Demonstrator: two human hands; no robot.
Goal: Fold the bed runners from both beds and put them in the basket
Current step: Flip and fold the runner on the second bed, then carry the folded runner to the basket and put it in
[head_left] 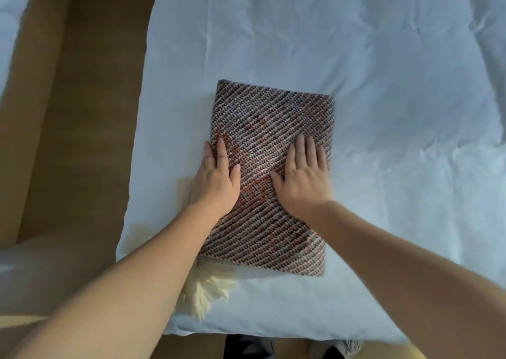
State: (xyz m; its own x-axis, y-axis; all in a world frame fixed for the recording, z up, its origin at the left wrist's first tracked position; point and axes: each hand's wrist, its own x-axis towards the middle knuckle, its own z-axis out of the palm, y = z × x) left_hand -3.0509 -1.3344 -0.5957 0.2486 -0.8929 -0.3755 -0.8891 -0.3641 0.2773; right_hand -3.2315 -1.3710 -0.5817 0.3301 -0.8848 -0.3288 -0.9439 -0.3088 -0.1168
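A woven bed runner (273,117), grey-brown with orange flecks, lies folded into a thick rectangle near the front left of the white bed (383,84). Cream tassels (208,290) stick out from under its near left corner. My left hand (216,178) lies flat on the runner's left edge, fingers straight. On the runner's right half my right hand (304,175) presses down flat with fingers together. No basket is in view.
A brown floor (82,112) runs along the bed's left side. A second white bed's edge (11,30) shows at the far left. The bed's front edge (273,334) is close to me, with dark shapes on the floor below it.
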